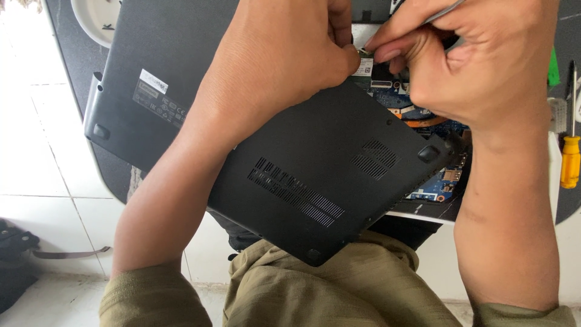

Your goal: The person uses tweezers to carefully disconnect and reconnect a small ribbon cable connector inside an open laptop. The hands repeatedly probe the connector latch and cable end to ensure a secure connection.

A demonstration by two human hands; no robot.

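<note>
An upturned black laptop (pixel 163 66) lies on a dark mat. Its loosened black bottom cover (pixel 315 175), with vent slots and a rubber foot, rests askew over it and reaches toward my lap. To the right of the cover the blue circuit board (pixel 439 178) shows. My left hand (pixel 278 60) is curled above the cover, fingertips pinching at a small green board part (pixel 363 65) near the top. My right hand (pixel 466 60) is closed around a thin metal tool (pixel 445 11), its fingertips meeting the left hand's at that same spot. What the fingers grip is mostly hidden.
A yellow-handled screwdriver (pixel 570 154) lies on the right. A green bit (pixel 553 68) sits above it. A white round object (pixel 97 21) is at top left. White floor tiles (pixel 36 151) spread to the left, with a dark bag (pixel 15 260) at bottom left. My olive trousers (pixel 339 290) are below.
</note>
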